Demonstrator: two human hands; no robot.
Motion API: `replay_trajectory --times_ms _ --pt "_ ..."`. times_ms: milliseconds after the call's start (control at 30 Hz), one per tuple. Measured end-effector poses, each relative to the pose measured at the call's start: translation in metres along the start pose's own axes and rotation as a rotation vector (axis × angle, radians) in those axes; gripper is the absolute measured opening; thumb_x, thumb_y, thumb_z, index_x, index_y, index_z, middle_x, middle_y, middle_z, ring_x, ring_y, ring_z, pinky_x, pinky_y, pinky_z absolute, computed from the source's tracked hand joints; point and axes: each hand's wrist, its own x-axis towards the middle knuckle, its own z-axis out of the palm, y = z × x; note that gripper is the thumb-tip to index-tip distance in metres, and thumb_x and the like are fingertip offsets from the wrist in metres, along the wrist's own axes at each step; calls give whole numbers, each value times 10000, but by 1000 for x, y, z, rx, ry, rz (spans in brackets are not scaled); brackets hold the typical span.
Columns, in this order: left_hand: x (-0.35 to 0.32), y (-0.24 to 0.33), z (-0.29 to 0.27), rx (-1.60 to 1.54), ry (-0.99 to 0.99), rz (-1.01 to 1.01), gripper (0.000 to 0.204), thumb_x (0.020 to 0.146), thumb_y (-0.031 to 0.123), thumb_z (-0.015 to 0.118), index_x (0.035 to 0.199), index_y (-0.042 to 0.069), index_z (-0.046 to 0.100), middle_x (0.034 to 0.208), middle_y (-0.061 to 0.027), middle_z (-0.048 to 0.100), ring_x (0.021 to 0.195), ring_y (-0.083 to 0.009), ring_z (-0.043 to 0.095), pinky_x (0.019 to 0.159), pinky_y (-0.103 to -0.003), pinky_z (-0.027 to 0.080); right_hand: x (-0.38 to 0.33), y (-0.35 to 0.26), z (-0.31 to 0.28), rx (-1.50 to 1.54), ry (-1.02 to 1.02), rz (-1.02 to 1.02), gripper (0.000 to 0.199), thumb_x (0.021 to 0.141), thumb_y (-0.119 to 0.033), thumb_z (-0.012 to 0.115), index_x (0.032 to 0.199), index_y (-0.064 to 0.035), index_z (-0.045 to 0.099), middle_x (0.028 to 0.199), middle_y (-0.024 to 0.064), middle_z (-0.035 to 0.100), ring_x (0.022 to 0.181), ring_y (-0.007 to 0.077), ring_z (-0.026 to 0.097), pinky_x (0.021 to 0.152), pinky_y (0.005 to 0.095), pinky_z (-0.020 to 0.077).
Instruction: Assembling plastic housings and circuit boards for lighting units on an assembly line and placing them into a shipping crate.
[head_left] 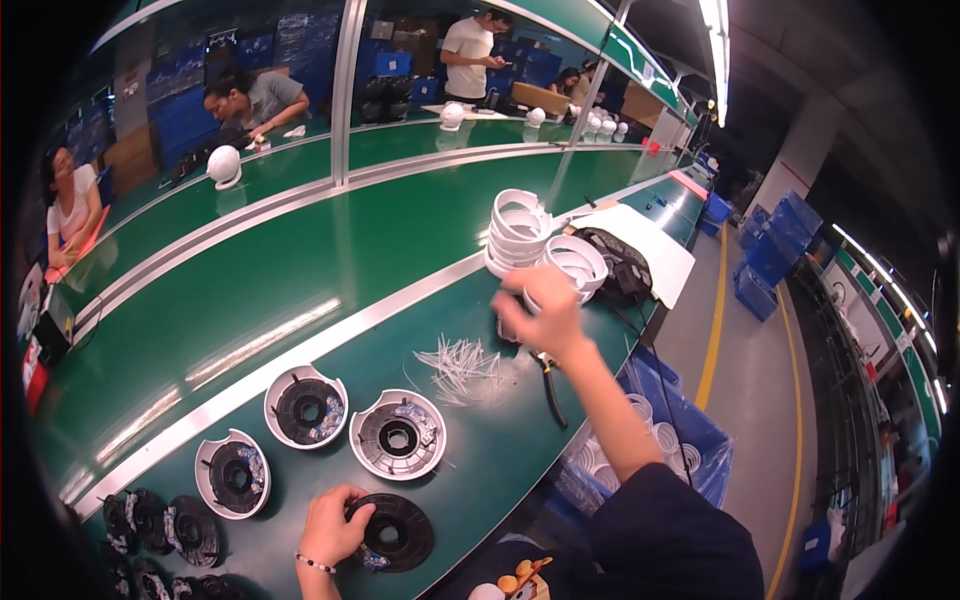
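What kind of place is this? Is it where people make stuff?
Most likely a factory assembly line. A long green workbench runs past several workers, white round housings wait in a row, and blue bins are stacked along the aisle.

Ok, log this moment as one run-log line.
left hand: on black disc | right hand: reaching to white ring stack, grip unclear | nearby: cable ties, pliers

three white-rimmed round housings, one loose black disc, two white ring stacks
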Motion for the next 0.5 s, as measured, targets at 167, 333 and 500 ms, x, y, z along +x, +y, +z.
replay_trajectory --times_ms 167,333,500 --pt "4 -1 7 56 8 14 211 701 182 632 822 12 607 765 -157 613 682 -287 596 642 -339 470 -5 136 -16 -792 -298 516 360 638 -366 663 772 -36 620 768 126 624 732 293 584 672 415 453" --pt "3 -4 6 93 17 5 230 709 202 636 831 8 608 739 -149 622 678 -275 609 642 -331 477 -21 153 -3 -653 -519 713 305 677 -353 611 692 -51 650 735 144 625 732 295 606 667 398 459" --pt "5 -9 7 81 27 26 214 703 182 643 822 9 607 711 -142 621 638 -246 612 611 -309 478 -15 146 -5 -792 -450 599 220 680 -275 615 685 -59 652 717 135 615 745 290 602 749 360 410"
